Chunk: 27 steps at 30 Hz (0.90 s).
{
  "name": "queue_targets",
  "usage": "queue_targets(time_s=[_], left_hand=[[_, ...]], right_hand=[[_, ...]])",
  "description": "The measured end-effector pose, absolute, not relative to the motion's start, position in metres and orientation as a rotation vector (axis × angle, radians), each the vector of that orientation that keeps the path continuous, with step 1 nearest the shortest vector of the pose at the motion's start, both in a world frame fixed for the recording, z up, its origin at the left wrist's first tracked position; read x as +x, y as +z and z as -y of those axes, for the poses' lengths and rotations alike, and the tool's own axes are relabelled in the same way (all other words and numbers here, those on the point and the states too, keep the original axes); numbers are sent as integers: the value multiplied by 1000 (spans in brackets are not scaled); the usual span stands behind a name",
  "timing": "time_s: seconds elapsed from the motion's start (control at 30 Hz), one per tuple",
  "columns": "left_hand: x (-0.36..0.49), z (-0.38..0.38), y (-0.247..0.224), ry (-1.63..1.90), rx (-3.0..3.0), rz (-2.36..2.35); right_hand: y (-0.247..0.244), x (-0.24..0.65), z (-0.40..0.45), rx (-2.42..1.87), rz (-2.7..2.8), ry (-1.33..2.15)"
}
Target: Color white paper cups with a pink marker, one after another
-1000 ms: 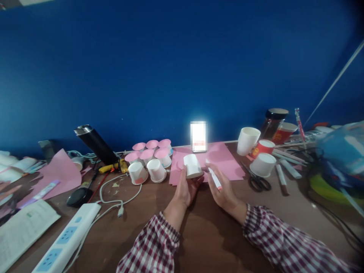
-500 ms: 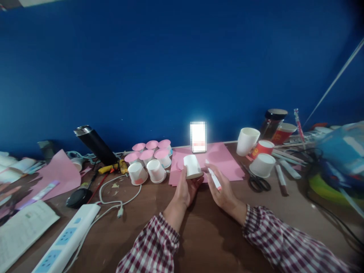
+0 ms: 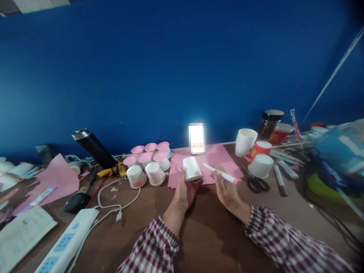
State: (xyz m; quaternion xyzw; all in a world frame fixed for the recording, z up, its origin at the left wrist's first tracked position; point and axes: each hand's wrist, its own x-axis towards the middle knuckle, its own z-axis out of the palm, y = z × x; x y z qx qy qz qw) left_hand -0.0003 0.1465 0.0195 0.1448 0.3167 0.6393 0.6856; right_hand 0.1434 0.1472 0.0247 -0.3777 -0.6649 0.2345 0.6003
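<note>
My left hand is closed round a small white paper cup, held tilted over the near edge of the pink paper sheets. To its right, my right hand grips a white marker with a pinkish-orange end. The marker's other end points left toward the cup, a small gap apart from it. Left of the sheets stand several upturned cups topped with pink paper discs. Two upturned white cups without discs sit in front of them.
Black scissors, white cups and a red cup lie to the right, with more markers. A bright blurred screen leans at the wall. Leftward are a black flask, a white cable and a power strip.
The marker in my right hand has swung from steep to nearly level, and the hand has shifted slightly right. The cup in my left hand has tilted a little. The whole view has shifted slightly.
</note>
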Motion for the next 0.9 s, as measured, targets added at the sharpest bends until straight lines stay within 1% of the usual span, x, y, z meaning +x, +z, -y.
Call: queue_targets(time_s=[0.27,0.53,0.9], left_hand=[[-1,-148,15,1414,401,-661],[-2,-149,8,1403,420,-670],[3,-145,10,1372,585,-643]], right_hand=[[23,141,-148,-890,1502,559],[36,138,-142,-864,1535,600],[36,139,-139,-851,1608,638]])
